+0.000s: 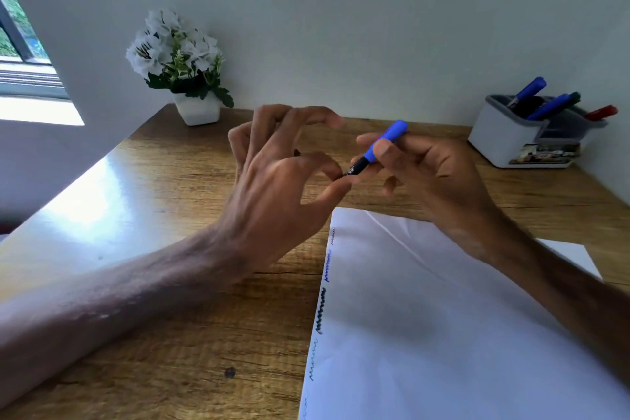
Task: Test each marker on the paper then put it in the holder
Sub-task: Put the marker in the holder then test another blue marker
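A blue marker point(381, 143) is gripped in the right hand point(433, 174) above the desk point(170, 181); its dark tip is pinched by the left hand point(272, 187). Scribbled paper point(443, 334) is laid near right.

left grip point(272, 181) pinching, right grip point(429, 170) curled tight

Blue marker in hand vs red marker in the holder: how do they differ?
Colour: the blue marker has a black end; the red marker shows only red.
Place: the right hand holds the blue marker above the table, left hand pinching its black end; the red marker sits in the holder.
Pose: blue marker slants down-left; red marker leans right.
Both are tilted.
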